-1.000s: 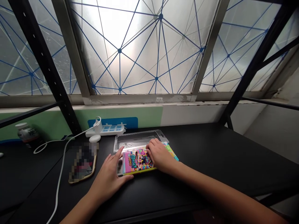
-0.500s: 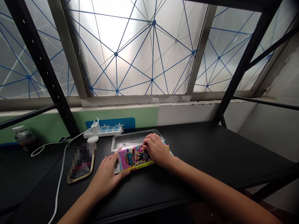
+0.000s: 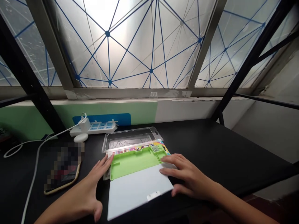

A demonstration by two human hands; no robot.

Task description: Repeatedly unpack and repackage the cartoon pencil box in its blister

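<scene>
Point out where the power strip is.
In the head view, the power strip lies back left on the desk, against the wall, just left of the clear tray.

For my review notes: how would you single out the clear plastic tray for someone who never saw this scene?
On the black desk under the window, find the white power strip and the opened green-and-white case nearer the camera. The clear plastic tray lies flat between them, right behind the case. It alone is see-through, mirroring the window's lines.
</scene>
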